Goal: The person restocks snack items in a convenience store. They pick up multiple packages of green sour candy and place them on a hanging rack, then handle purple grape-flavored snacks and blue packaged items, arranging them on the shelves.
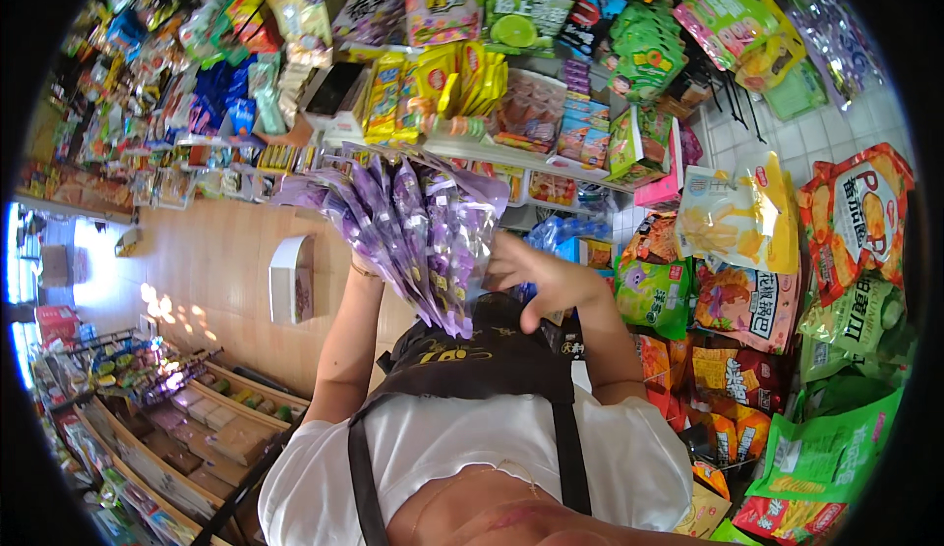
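A fanned bundle of purple snack packets (424,229) in shiny clear-and-purple film is held up in front of my chest. My left hand (363,261) supports it from behind on the left side; the packets hide most of its fingers. To the right, my right hand (557,280) is slightly blurred, with its fingers spread apart and nothing in them. Its fingertips are close to the bundle's right edge; whether they touch it I cannot tell. Below the packets is the black apron (450,362) that I wear, bearing yellow writing.
Ahead, a shelf holds yellow candy packets (461,78), a tray of wrapped sweets (531,107) and hanging bags (527,15). Snack bags (745,303) crowd the right side. A white box (291,280) stands on the wooden floor (206,266). Wooden display shelves (199,428) are at lower left.
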Demonstrator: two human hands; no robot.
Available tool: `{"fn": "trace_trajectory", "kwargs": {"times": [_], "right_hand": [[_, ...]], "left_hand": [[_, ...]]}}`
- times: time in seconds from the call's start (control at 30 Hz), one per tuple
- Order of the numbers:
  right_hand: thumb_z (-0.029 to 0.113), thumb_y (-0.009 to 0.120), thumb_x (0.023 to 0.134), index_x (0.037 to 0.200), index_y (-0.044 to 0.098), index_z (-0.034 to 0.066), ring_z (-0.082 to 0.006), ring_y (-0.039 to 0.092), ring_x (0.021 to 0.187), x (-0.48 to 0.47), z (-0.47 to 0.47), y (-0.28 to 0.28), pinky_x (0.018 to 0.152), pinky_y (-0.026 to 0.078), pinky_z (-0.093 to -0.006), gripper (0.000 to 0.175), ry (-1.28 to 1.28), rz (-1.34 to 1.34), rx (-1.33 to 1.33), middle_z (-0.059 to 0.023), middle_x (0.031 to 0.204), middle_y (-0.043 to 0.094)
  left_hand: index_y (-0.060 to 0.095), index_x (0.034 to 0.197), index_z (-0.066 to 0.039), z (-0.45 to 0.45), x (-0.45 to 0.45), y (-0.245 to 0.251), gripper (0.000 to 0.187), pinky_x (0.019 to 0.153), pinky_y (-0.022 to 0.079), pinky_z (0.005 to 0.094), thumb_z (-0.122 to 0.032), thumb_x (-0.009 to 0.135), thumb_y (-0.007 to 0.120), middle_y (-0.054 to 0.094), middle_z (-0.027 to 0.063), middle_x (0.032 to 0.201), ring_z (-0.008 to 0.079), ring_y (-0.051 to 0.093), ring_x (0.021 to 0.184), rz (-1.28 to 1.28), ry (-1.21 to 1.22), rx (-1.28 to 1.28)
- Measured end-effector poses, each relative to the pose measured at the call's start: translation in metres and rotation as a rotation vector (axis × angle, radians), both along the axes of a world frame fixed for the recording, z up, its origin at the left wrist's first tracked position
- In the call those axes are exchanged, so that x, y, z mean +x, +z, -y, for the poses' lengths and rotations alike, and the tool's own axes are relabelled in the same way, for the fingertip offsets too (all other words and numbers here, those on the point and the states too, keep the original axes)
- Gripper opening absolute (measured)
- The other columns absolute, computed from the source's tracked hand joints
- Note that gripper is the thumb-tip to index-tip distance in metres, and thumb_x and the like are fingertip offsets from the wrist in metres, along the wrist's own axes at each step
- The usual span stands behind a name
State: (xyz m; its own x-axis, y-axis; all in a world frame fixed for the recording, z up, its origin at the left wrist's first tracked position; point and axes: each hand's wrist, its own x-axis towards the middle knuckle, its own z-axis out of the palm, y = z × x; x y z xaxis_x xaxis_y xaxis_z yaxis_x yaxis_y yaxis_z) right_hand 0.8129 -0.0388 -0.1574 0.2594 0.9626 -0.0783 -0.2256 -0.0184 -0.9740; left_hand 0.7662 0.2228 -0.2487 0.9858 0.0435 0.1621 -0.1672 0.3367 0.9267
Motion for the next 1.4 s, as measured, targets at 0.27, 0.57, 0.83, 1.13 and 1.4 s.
{"fn": "trace_trajectory", "kwargs": {"times": [0.27,0.57,0.83,1.13,1.4], "right_hand": [[0.077,0.053,0.065,0.138,0.025,-0.0004,-0.0281,0.048,0.117,0.073,0.065,0.007,0.087,0.046,-0.0382,0.11,-0.434,-0.03,0.046,-0.0193,0.135,0.038],[0.02,0.062,0.083,0.141,0.018,0.0086,-0.0174,0.06,0.086,0.089,0.118,-0.031,0.063,0.056,-0.0324,0.073,-0.343,-0.373,-0.152,-0.0112,0.11,0.054],[0.008,0.064,0.077,0.091,0.053,0.0036,-0.0113,0.058,0.082,0.076,0.139,-0.04,0.07,0.046,-0.0248,0.019,-0.672,-0.489,0.05,-0.0063,0.092,0.06],[-0.002,0.066,0.072,0.142,0.015,0.0102,-0.016,0.057,0.093,0.106,0.091,-0.028,0.077,0.047,-0.0315,0.088,-0.156,-0.327,0.043,-0.0084,0.105,0.057],[-0.006,0.056,0.076,0.135,0.028,0.0083,-0.0151,0.053,0.1,0.144,0.116,0.065,0.082,0.045,-0.0271,0.067,-1.564,0.595,0.054,-0.0071,0.122,0.046]], "left_hand": [[0.032,0.139,-0.012,0.081,0.072,0.03,0.057,0.107,0.017,0.0536,-0.038,0.089,0.041,0.027,0.0124,0.144,0.0346,0.028,0.13,0.102,-0.115,1.275],[0.033,0.138,-0.011,0.122,0.118,0.024,0.056,0.106,0.019,0.0538,-0.037,0.09,0.041,0.03,0.0128,0.142,0.0349,0.03,0.128,0.121,-0.471,1.032],[0.035,0.137,-0.01,0.105,0.128,0.013,0.056,0.104,0.023,0.0529,-0.036,0.088,0.045,0.034,0.0128,0.139,0.0343,0.035,0.125,-0.17,-0.478,-0.013],[0.037,0.135,-0.009,0.083,0.169,0.032,0.057,0.102,0.028,0.052,-0.036,0.087,0.049,0.039,0.0128,0.135,0.0337,0.039,0.121,-0.086,-0.532,-0.516],[0.039,0.133,-0.007,0.022,0.187,0.051,0.057,0.1,0.032,0.0512,-0.035,0.085,0.053,0.044,0.0129,0.132,0.0331,0.044,0.118,0.013,-0.6,-0.662]]}}
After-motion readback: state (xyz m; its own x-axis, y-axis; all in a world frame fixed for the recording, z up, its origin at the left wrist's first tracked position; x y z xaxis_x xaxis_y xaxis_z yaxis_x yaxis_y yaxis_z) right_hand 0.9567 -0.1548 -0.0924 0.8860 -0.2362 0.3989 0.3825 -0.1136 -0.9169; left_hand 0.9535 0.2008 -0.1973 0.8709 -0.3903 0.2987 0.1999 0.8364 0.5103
